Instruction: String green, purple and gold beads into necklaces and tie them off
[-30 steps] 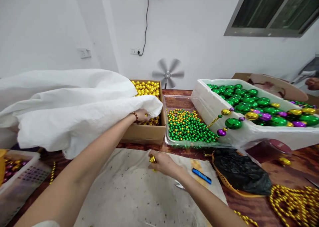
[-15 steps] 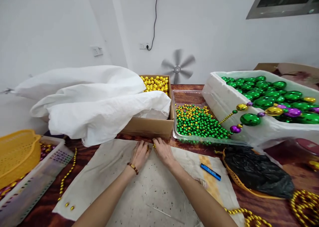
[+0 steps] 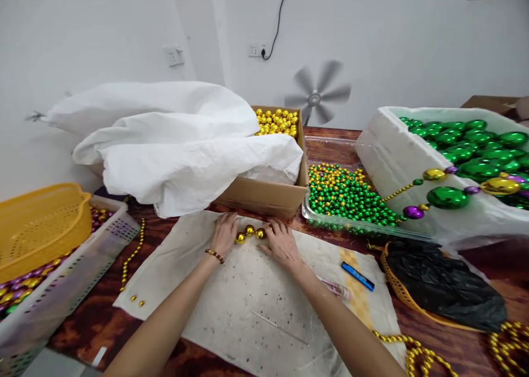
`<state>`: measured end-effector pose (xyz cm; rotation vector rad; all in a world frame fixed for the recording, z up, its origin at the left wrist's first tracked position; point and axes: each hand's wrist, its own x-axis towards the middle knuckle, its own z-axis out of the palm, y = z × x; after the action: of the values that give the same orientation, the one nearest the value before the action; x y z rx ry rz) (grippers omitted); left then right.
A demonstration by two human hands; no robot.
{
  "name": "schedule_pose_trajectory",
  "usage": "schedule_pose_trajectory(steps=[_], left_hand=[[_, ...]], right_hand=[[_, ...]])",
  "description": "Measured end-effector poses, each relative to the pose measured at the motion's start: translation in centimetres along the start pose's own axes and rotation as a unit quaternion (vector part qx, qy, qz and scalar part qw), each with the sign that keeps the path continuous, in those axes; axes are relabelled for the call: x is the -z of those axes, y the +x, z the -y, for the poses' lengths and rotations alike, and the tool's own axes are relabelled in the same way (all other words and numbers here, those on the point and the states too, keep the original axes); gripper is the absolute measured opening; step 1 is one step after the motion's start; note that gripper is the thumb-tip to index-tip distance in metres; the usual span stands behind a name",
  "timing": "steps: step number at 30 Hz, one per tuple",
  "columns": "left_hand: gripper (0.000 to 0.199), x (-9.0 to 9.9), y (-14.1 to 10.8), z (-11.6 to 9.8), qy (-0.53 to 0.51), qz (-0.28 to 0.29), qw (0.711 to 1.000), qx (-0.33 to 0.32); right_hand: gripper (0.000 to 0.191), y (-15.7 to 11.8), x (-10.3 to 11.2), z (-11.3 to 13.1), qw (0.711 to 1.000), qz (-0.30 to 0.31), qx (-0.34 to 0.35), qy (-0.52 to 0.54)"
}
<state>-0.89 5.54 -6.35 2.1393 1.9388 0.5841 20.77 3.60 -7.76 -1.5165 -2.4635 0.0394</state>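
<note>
Three large gold beads point(image 3: 249, 231) lie in a short row near the back edge of a pale, speckled cloth point(image 3: 248, 305). My left hand point(image 3: 224, 235), with a beaded bracelet at the wrist, rests beside the left bead, palm down and fingers extended. On the other side, my right hand point(image 3: 282, 242) lies flat with its fingers spread, next to the right bead. Neither hand is closed around a bead. A thin needle-like rod point(image 3: 279, 327) lies on the cloth, as does a blue marker-like object point(image 3: 357, 276) to the right.
Behind the cloth stand a cardboard box point(image 3: 264, 198) under white sacking point(image 3: 198, 167) and a clear tray point(image 3: 367, 229) of small beads. A foam box point(image 3: 374, 134) holds green beads. Baskets flank the cloth; a fan point(image 3: 314, 98) spins behind.
Both hands have moved apart and opened flatter, leaving three gold beads in plain view between them. The camera view has shifted, so the surroundings sit differently.
</note>
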Motion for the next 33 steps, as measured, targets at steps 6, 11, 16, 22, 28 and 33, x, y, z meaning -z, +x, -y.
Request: schedule_pose_trajectory(steps=[6,11,16,22,28,33], left_hand=[[0.041,3.1,-3.0,7.1,0.082,-0.007,0.993,0.089],[0.041,3.4,-4.4,8.7,0.121,-0.039,0.989,0.080],[0.027,2.6,-6.3,5.0,0.067,0.008,0.997,-0.038],[0.013,0.9,-6.3,2.3,-0.004,0.085,0.996,0.034],[0.008,1.8,-5.1,3.9,-0.054,0.092,0.992,0.061],[0.011,4.9,-5.1,5.4,-0.097,0.046,0.991,0.076]], right_hand=[[0.028,0.7,2.4,3.1,0.997,0.063,0.034,-0.005],[0.029,1.9,2.6,6.9,0.986,0.156,0.054,-0.003],[0.027,0.9,2.0,7.1,0.984,0.176,0.030,-0.018],[0.026,-0.6,1.8,6.6,0.981,0.189,0.005,-0.037],[0.026,-1.0,1.5,6.3,0.982,0.182,-0.002,-0.042],[0.024,-1.8,1.7,7.1,0.983,0.176,-0.025,-0.053]])
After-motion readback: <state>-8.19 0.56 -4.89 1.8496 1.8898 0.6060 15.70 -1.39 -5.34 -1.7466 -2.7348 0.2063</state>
